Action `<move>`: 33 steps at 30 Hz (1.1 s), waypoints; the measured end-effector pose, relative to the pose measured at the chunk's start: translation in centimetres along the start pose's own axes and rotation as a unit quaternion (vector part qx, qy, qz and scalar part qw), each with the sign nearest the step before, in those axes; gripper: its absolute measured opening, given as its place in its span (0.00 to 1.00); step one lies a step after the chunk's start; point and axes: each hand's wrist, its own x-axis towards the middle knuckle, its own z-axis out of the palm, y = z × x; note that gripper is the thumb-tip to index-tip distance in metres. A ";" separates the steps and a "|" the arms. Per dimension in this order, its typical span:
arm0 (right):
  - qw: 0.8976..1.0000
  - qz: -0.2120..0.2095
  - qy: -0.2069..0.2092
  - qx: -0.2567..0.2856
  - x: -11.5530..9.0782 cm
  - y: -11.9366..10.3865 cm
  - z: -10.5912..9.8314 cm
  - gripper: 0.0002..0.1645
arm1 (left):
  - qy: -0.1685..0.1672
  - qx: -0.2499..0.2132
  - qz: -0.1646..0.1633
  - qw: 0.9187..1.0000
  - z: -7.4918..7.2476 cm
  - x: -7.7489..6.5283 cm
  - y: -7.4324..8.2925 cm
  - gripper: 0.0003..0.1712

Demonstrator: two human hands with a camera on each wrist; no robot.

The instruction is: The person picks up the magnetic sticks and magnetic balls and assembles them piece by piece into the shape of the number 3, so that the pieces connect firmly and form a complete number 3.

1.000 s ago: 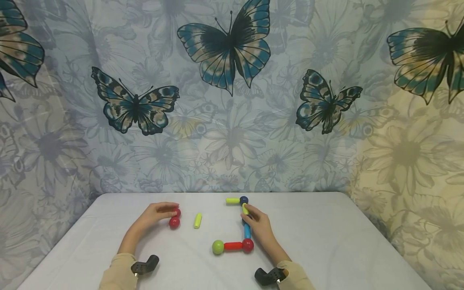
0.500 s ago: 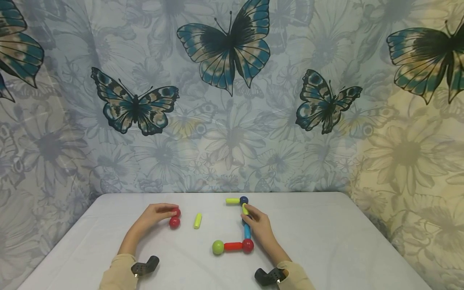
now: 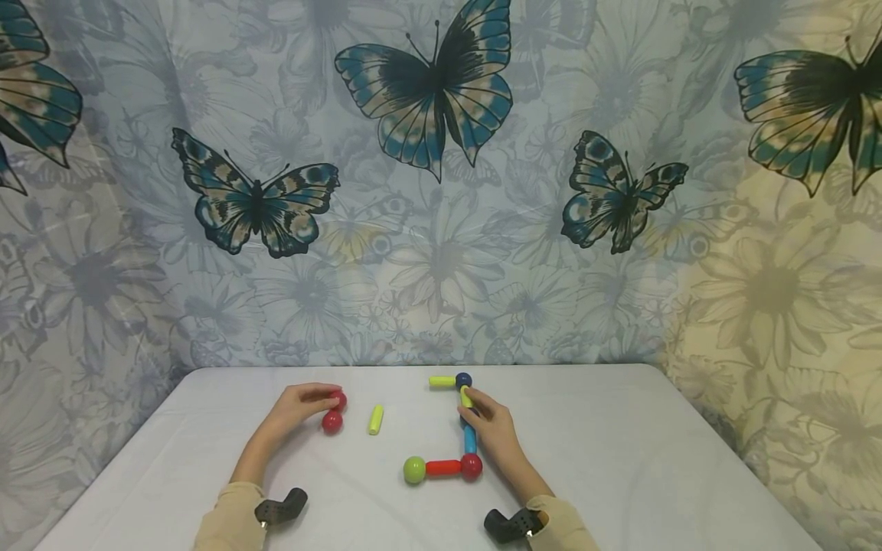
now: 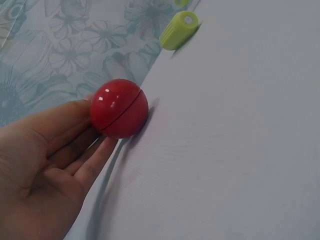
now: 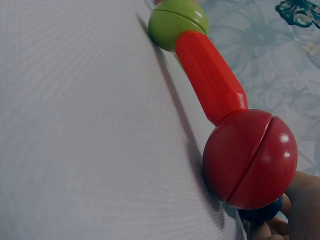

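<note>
My left hand (image 3: 301,407) pinches a red ball (image 3: 339,400) at the left of the table. A second red ball (image 3: 332,422) sits just in front of it. One red ball (image 4: 120,108) fills the middle of the left wrist view and hides the fingertips. My right hand (image 3: 498,426) pinches the yellow-green rod (image 3: 466,397) of a joined chain of balls and rods. A dark blue ball (image 3: 464,380) caps that rod's far end. Nearer me follow a partly covered dark ball, a blue rod (image 3: 470,439), a dark red ball (image 3: 472,466), a red rod (image 3: 442,467) and a green ball (image 3: 414,470).
Between the hands a loose yellow-green rod (image 3: 375,419) lies on the white table (image 3: 620,451). Another yellow-green rod (image 3: 442,382) points left from the far blue ball. A butterfly-patterned cloth (image 3: 441,306) hangs behind the table's back edge.
My left hand has shifted slightly to the right, and the far red ball has moved with it. The right hand and the chain have stayed in place.
</note>
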 end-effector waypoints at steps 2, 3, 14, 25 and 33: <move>1.000 -0.001 0.000 -0.002 0.0 0.0 0.0 0.27 | 0.001 -0.001 0.009 1.000 0.2 0.1 0.2 0.23; 1.000 -0.002 0.000 -0.005 0.0 0.0 0.0 0.27 | 0.003 -0.002 0.010 1.000 0.3 0.1 0.3 0.23; 1.000 -0.006 -0.001 -0.009 -0.1 -0.1 0.0 0.27 | 0.021 -0.004 0.014 1.000 1.1 0.0 2.0 0.22; 1.000 -0.007 -0.002 -0.012 -0.1 0.0 0.1 0.27 | 0.013 -0.006 0.014 1.000 3.1 0.2 4.7 0.20; 1.000 -0.004 0.004 -0.014 0.0 0.1 0.1 0.27 | 0.017 -0.017 0.035 0.999 4.9 0.9 5.7 0.19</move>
